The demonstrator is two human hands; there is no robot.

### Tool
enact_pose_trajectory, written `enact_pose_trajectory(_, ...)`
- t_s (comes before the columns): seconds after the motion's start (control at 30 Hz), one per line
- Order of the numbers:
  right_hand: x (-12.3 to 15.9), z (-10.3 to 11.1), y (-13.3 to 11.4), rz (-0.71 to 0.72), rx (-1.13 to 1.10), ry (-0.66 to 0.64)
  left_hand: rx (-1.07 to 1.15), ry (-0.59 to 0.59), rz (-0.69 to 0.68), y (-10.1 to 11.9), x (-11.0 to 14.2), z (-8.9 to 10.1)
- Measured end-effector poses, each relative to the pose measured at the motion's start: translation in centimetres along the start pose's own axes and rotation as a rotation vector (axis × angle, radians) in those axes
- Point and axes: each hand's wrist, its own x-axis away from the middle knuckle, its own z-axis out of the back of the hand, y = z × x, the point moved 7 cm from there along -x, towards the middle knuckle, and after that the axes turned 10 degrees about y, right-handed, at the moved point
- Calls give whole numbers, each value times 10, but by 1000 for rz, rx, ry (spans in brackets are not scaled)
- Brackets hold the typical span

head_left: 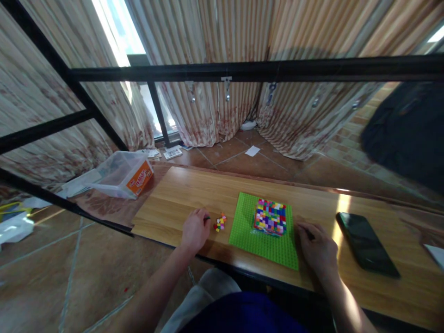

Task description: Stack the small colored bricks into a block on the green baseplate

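Observation:
On the wooden table [166,194] lies a green studded baseplate [263,252], carrying a block of small multicoloured toy bricks [270,217]. A little pile of loose bricks [220,222] is left of the baseplate. My left hand [196,230] rests beside that pile, its thumb and fingers pinched on a small dark green brick [207,218]. Just off the baseplate's right edge is my right hand [318,249], fingers curled in and touching the table. Whether anything is inside its fingers is hidden.
A black phone [367,245] lies on the table to the right, with a white paper [435,255] at the edge. A clear plastic bin [120,173] with an orange label stands beyond the left end. Black metal bars [243,72] cross in front of the curtains [215,37].

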Motion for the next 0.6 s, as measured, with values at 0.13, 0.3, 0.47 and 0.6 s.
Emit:
enact_pose_trajectory(0.13, -1, 0, -3, 2, -5, -1, 39, -11, -11, 2, -2, 0)
enact_pose_trajectory(0.3, -1, 0, -8, -6, -46, -8, 234, -34, -32, 32, -5, 0)
enact_pose_trajectory(0.47, -2, 0, -9, -25, -68, -6, 384, -21, -247, 101, -14, 3)
enact_pose_trajectory(0.6, -3, 0, -10, -48, -89, -21, 416, -38, -424, 156, -25, -4)
